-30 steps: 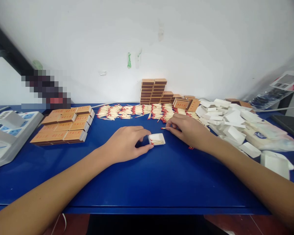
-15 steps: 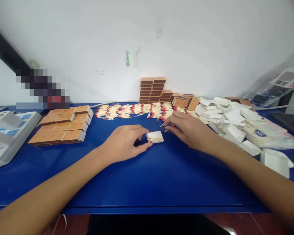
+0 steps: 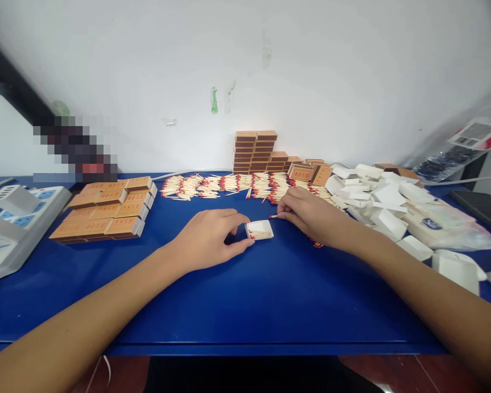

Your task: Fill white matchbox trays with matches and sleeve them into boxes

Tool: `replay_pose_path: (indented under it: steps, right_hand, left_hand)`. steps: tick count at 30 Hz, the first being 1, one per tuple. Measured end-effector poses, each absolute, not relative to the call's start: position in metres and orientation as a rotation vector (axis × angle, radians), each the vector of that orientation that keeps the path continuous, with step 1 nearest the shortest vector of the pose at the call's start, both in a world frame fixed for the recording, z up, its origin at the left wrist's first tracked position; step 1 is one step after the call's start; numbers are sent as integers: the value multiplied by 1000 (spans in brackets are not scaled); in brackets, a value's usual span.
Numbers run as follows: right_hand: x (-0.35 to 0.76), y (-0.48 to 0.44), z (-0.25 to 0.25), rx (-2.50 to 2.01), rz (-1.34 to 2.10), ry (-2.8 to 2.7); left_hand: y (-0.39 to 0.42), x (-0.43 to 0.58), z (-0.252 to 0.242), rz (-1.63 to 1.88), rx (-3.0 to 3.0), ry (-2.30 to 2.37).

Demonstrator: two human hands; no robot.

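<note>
Thumb and fingers of my left hand [image 3: 215, 237] grip the left end of a small white matchbox tray [image 3: 265, 224], which lies on the blue table [image 3: 245, 305]. Several red-tipped matches [image 3: 261, 235] rest inside the tray. Just right of the tray, my right hand [image 3: 311, 215] pinches a match [image 3: 274, 216], its red head pointing left toward the tray. A few more red match heads [image 3: 317, 244] show beneath that hand, partly hidden by it. Behind both hands runs a long row of loose matches [image 3: 213, 185].
Closed orange matchboxes [image 3: 106, 213] are laid out at left beside a white power strip [image 3: 45, 218]. A stack of matchboxes [image 3: 253, 152] stands against the wall. White empty trays [image 3: 387, 194] pile up at right, near a tissue pack [image 3: 445, 224].
My right hand's fingers have closed together on one match, now pointing left at the tray; before, matches stuck out from slightly parted fingertips. My left hand keeps its hold on the tray.
</note>
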State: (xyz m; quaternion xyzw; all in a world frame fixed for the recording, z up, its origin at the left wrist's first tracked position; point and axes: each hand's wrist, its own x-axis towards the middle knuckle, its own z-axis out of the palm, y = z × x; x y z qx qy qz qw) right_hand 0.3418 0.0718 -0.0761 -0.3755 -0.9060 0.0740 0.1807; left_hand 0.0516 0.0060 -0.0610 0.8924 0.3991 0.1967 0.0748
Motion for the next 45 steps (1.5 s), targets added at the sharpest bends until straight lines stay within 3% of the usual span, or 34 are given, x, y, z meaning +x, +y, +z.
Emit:
replay_pose_path:
  steps: [13,31,40,45]
  right_hand:
    - [309,26,-66,-898,118,-2546]
    - [318,39,-69,-968,480,-2494]
    - [364,75,-64,-1059,-43,-2408]
    - [379,90,-72,-1085,-116,-2469]
  left_hand:
    - [6,54,-60,544,2675,1222]
    - [7,52,-61,549,2666,1219]
    - [7,51,-61,549,2665,1215]
    - [6,51,-60,551,2673,1213]
